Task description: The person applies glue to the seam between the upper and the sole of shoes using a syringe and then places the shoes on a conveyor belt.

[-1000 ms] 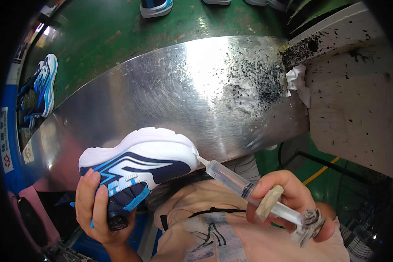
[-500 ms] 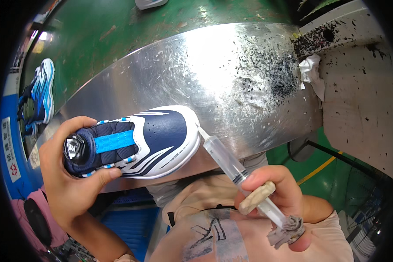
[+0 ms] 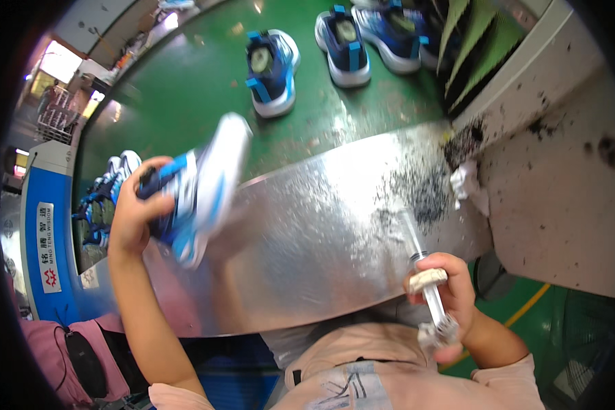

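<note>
My left hand (image 3: 138, 208) is closed round the ankle end of a navy, white and light-blue sneaker (image 3: 215, 181). The shoe is tilted on its side, lifted over the far left edge of the metal plate, and smeared by motion. In my right hand (image 3: 454, 290) is a clear plastic syringe (image 3: 417, 239), with lumpy wrapping round its flange and its plunger end. Its tip points away from me, over the right part of the plate, and is too blurred to make out. Syringe and sneaker are well apart.
A shiny metal plate (image 3: 307, 239) spans the work area, its right end spotted black. Beyond it, a green surface (image 3: 191, 89) carries several similar sneakers (image 3: 345, 51). More shoes (image 3: 106, 195) stand at the left. Crumpled white paper (image 3: 468, 188) lies by the stained panel (image 3: 560, 184) at right.
My left hand has raised the sneaker off the near plate, away from the syringe, and turned it on its side. The syringe has swung slightly right. The view has shifted, showing more shoes beyond.
</note>
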